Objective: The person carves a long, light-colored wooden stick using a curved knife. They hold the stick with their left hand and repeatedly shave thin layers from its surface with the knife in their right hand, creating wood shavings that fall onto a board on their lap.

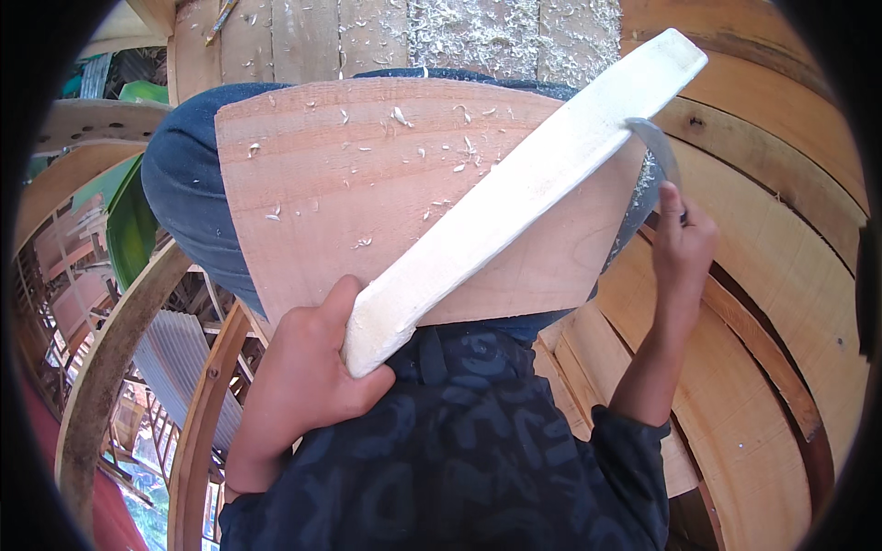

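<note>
A long, pale piece of wood [496,207] lies slantwise over a reddish wooden board [322,202] across my lap. My left hand [308,367] is closed round its near end, close to my belly. In my right hand [683,243] is a curved carving knife [656,147], gripped by a handle mostly hidden in the fingers. The blade's tip touches or nearly touches the right edge of the pale wood, toward its far end. Small curled wood shavings [401,117] are scattered over the board.
Beyond my knees, a plank floor [303,41] carries a thick spread of shavings [514,37]. A thin stick-like tool [220,20] lies at the far left. Wooden planks [763,248] rise on the right. Curved wooden rails [115,358] and a corrugated sheet [188,367] show on the left.
</note>
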{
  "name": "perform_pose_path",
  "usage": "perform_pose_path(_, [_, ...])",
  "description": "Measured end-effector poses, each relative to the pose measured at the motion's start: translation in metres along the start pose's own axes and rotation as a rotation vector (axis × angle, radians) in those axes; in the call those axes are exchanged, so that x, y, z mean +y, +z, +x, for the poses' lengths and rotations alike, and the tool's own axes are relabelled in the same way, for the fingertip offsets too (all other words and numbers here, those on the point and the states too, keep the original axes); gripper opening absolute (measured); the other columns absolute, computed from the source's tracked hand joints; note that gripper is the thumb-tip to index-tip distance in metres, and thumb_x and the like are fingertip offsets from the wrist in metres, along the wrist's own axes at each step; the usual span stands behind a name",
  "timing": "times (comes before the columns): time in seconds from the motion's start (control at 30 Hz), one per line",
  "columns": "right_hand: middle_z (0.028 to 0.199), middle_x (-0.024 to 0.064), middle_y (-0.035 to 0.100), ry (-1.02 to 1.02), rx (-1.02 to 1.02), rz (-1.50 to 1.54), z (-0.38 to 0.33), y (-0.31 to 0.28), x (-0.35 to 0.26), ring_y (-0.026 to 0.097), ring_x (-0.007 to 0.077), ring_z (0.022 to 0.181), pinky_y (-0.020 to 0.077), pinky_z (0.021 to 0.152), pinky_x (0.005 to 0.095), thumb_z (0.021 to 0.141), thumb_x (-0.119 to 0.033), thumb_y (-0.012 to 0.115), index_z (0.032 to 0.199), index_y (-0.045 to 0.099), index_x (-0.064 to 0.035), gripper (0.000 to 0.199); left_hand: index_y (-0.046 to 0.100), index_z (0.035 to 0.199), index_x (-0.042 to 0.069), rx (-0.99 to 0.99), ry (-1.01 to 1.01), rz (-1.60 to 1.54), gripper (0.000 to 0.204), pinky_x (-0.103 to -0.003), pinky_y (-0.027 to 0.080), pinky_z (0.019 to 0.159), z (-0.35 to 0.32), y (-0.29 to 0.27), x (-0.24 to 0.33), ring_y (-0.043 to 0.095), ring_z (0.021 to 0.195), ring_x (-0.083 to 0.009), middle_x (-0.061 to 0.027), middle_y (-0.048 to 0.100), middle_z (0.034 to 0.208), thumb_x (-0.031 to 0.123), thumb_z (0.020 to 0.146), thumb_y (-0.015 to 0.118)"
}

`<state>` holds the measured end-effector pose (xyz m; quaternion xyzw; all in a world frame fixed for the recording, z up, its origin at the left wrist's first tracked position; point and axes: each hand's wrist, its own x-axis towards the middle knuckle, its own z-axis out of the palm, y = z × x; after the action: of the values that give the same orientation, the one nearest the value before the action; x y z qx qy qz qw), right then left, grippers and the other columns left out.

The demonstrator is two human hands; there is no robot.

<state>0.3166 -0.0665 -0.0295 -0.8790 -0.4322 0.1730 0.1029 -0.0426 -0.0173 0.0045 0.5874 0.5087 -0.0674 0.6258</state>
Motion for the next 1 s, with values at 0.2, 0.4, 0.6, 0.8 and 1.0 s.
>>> perform_pose_path(0.2, [0.051,0.0128,0.051,-0.252,-0.146,-0.026,-0.033,-0.003,-0.035,0.051,0.0273,0.045,0.0405,0.046,0.0367,0.084,-0.047,0.072,0.066,0.058,0.0021,0.054,0.055,0.097,-0.002,-0.039,-0.030,-0.046,0.038,-0.033,0.048,0.064,0.004,0.001,0.000,0.063,0.064,-0.0272,-0.0183,0.058,0.068,0.008,0.061,0.059])
perform_pose_path(0.4, [0.050,0.0129,0.047,-0.399,-0.174,-0.043,-0.046,0.015,-0.052,0.049,0.0305,0.044,0.0398,0.044,0.0363,0.075,-0.053,0.076,0.061,0.052,-0.0027,0.057,0.055,0.097,-0.002,-0.058,-0.050,-0.053,0.037,-0.032,0.047,0.063,0.006,-0.001,0.006,0.062,0.063,-0.0256,-0.0169,0.058,0.068,0.008,0.062,0.058])
perform_pose_path(0.6, [0.050,0.0129,0.047,-0.421,-0.078,-0.127,-0.030,0.011,-0.043,0.047,0.0308,0.045,0.0389,0.044,0.0357,0.076,-0.053,0.075,0.061,0.052,-0.0024,0.058,0.055,0.098,-0.002,-0.049,-0.049,-0.048,0.037,-0.032,0.047,0.064,0.005,0.000,0.009,0.063,0.065,-0.0265,-0.0178,0.059,0.069,0.007,0.062,0.057])
perform_pose_path(0.8, [0.050,0.0114,0.048,0.095,0.075,0.004,0.009,-0.005,-0.001,0.043,0.0167,0.045,0.0374,0.047,0.0346,0.092,-0.044,0.065,0.069,0.061,0.0021,0.052,0.055,0.098,-0.002,-0.031,-0.002,-0.054,0.039,-0.032,0.047,0.065,0.000,-0.002,-0.005,0.063,0.065,-0.0272,-0.0176,0.059,0.070,0.008,0.060,0.058])
perform_pose_path(1.0, [0.049,0.0105,0.048,-0.386,-0.158,-0.088,-0.041,0.000,-0.045,0.046,0.0228,0.042,0.0386,0.044,0.0342,0.084,-0.051,0.070,0.060,0.055,-0.0008,0.058,0.054,0.100,-0.001,-0.102,-0.032,-0.027,0.040,-0.041,0.051,0.068,0.007,-0.006,0.006,0.066,0.077,-0.0445,-0.0260,0.063,0.076,0.013,0.063,0.064])
